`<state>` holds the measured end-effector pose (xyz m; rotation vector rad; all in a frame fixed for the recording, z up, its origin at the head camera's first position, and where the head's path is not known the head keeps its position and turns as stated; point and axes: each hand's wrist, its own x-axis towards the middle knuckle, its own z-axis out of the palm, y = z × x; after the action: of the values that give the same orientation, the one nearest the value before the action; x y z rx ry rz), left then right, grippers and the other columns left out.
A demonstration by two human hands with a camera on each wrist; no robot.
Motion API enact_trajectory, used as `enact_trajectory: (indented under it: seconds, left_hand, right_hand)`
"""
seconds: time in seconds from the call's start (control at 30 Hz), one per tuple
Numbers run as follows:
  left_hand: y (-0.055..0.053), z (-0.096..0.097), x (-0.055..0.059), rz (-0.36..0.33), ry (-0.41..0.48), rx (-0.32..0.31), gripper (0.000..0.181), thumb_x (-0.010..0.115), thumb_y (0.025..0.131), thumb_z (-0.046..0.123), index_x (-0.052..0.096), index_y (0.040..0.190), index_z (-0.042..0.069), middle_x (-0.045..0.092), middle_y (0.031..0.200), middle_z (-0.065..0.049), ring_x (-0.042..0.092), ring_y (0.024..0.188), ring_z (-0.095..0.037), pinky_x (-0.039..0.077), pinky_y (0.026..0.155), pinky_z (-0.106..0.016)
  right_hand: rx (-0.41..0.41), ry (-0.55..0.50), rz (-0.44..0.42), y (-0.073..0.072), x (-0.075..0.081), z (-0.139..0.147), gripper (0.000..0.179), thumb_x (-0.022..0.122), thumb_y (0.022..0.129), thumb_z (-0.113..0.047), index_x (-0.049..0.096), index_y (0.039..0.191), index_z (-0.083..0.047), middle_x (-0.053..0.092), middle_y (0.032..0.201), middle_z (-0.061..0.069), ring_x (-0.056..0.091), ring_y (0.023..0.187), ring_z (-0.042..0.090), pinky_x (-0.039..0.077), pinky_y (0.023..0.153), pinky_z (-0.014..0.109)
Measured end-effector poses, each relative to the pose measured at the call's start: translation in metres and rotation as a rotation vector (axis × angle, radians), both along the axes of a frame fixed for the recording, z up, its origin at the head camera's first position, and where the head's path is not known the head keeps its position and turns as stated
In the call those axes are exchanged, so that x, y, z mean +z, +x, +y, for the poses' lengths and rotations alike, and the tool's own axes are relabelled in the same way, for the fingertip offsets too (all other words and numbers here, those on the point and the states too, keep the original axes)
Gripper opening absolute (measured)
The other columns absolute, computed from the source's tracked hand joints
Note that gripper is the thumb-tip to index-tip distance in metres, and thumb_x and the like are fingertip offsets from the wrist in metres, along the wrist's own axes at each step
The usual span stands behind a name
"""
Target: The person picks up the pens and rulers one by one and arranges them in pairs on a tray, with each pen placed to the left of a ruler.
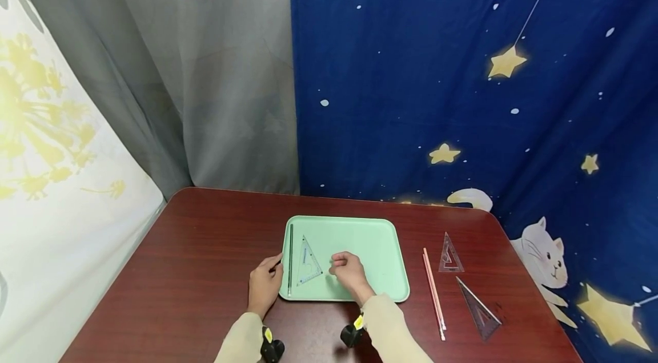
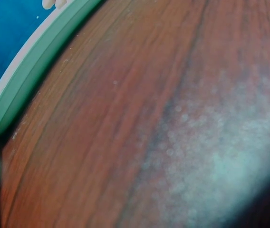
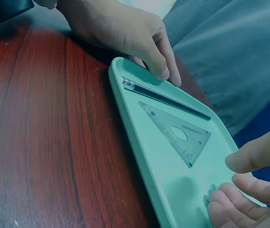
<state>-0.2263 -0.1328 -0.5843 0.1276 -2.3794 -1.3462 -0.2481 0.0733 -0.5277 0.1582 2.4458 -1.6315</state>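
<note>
A pale green tray point(image 1: 360, 232) lies on the table. In it, a black pencil point(image 1: 291, 260) runs along the left side, with a clear triangular set square point(image 1: 307, 263) beside it. My left hand point(image 1: 264, 286) is at the tray's left rim and pinches a slim dark stick point(image 1: 276, 266), mostly hidden by the fingers. Over the middle of the tray hovers my right hand point(image 1: 350, 274), to the right of the set square. In the right wrist view its thumb point(image 3: 251, 154) stands apart from the loosely bent fingers point(image 3: 239, 199), with nothing between them.
Right of the tray, two pink pencils point(image 1: 434, 294) lie side by side on the brown table point(image 1: 205, 249). Farther right are a small clear set square point(image 1: 451, 263) and a larger dark-looking one point(image 1: 480, 314). Curtains point(image 1: 390, 95) hang behind the table.
</note>
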Motion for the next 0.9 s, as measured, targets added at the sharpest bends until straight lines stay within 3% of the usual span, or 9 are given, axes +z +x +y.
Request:
enact_trajectory:
  seconds: [0.17, 0.3, 0.47, 0.7, 0.9]
  left_hand:
    - [-0.002, 0.001, -0.001, 0.061, -0.025, 0.009, 0.027, 0.061, 0.087, 0.003, 0.071, 0.113, 0.001, 0.070, 0.105, -0.015, 0.063, 0.067, -0.007, 0.046, 0.057, -0.020]
    - [-0.001, 0.000, 0.001, 0.008, -0.002, -0.002, 0.028, 0.062, 0.089, 0.005, 0.070, 0.115, 0.003, 0.069, 0.109, -0.013, 0.067, 0.072, -0.014, 0.049, 0.059, -0.022]
    - [0.000, -0.001, 0.002, -0.061, 0.021, -0.009, 0.029, 0.061, 0.092, 0.008, 0.068, 0.119, 0.007, 0.068, 0.113, -0.011, 0.066, 0.072, -0.013, 0.047, 0.060, -0.021]
    - [0.000, 0.000, 0.002, -0.061, 0.021, -0.020, 0.029, 0.060, 0.092, 0.009, 0.068, 0.120, 0.006, 0.068, 0.114, -0.012, 0.069, 0.084, -0.019, 0.052, 0.067, -0.024]
    - [0.001, -0.001, 0.003, -0.064, 0.027, -0.021, 0.029, 0.060, 0.092, 0.010, 0.067, 0.120, 0.006, 0.068, 0.115, -0.012, 0.070, 0.089, -0.023, 0.054, 0.071, -0.029]
  right_hand:
    - [-0.001, -0.024, -0.011, 0.000, 0.001, 0.010, 0.031, 0.063, 0.081, -0.003, 0.063, 0.111, 0.002, 0.064, 0.098, 0.011, 0.058, 0.079, 0.016, 0.048, 0.067, 0.029]
    - [-0.001, -0.053, -0.013, 0.001, 0.001, 0.023, 0.032, 0.060, 0.083, -0.004, 0.062, 0.114, 0.004, 0.064, 0.100, 0.013, 0.058, 0.077, 0.015, 0.049, 0.067, 0.029]
    - [-0.012, -0.093, -0.023, 0.001, 0.001, 0.040, 0.036, 0.058, 0.083, -0.004, 0.060, 0.117, 0.008, 0.064, 0.103, 0.017, 0.059, 0.078, 0.015, 0.050, 0.068, 0.031]
    - [-0.024, -0.135, -0.043, 0.005, 0.002, 0.060, 0.039, 0.058, 0.085, -0.005, 0.056, 0.122, 0.010, 0.062, 0.110, 0.025, 0.058, 0.078, 0.015, 0.049, 0.068, 0.032]
    - [-0.040, -0.151, -0.053, 0.010, 0.004, 0.072, 0.038, 0.057, 0.085, -0.002, 0.056, 0.121, 0.010, 0.063, 0.109, 0.022, 0.055, 0.075, 0.015, 0.046, 0.065, 0.029]
